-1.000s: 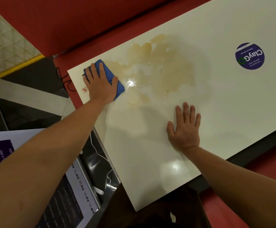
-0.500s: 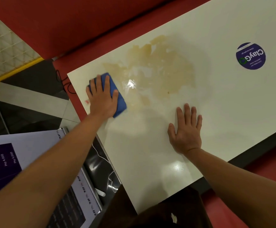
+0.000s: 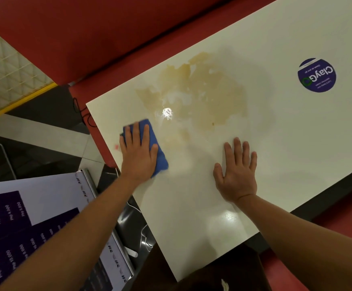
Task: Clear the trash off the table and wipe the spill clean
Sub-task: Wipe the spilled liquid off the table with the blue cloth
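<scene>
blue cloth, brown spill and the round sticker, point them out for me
blue cloth (image 3: 157, 153), head view, bare right edge beside the hand
brown spill (image 3: 219, 95), head view, middle of the stain
round sticker (image 3: 317, 75), head view, its centre

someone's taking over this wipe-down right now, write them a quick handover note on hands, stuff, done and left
Left hand: pressed flat on the folded blue cleaning cloth, near the left end of the white rectangular tabletop.
Right hand: empty, palm flat on the table, bracing, on the near side of the spill.
Spill: the wide tan-brown liquid stain lies beyond both hands, up and to the right of the cloth.
Done: no trash visible on the table; the near surface looks clean.
Left: most of the stain remains; sweep the cloth through it. The round purple sticker stays.
</scene>
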